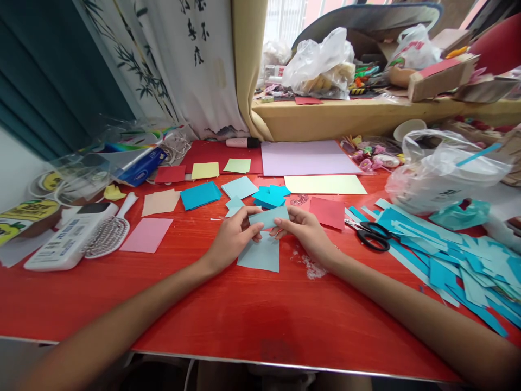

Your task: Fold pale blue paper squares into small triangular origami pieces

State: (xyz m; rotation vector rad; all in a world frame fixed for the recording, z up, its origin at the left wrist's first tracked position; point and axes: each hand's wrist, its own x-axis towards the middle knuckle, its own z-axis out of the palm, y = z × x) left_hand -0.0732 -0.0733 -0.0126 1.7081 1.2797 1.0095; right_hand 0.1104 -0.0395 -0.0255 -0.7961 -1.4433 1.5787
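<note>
Between my two hands a light blue piece of paper [268, 217], a narrow rectangle that looks folded, is held up over the table. My left hand [234, 233] pinches its left end, and my right hand [303, 231] pinches the right end with the thumb on its face. Below it a pale blue paper square [260, 255] lies flat, its top edge partly hidden. Just beyond my hands are a pile of bright blue paper pieces [272, 195], a stack of pale blue squares [240, 188] and a stack of bright blue squares [200, 195].
Black-handled scissors [372, 234] and a heap of blue paper strips [459, 255] lie right on the red table [228, 315]. At left are a hairbrush [109, 233], a white box [71, 236] and pink paper [147, 235]. Plastic bags [439, 168] stand at the right back.
</note>
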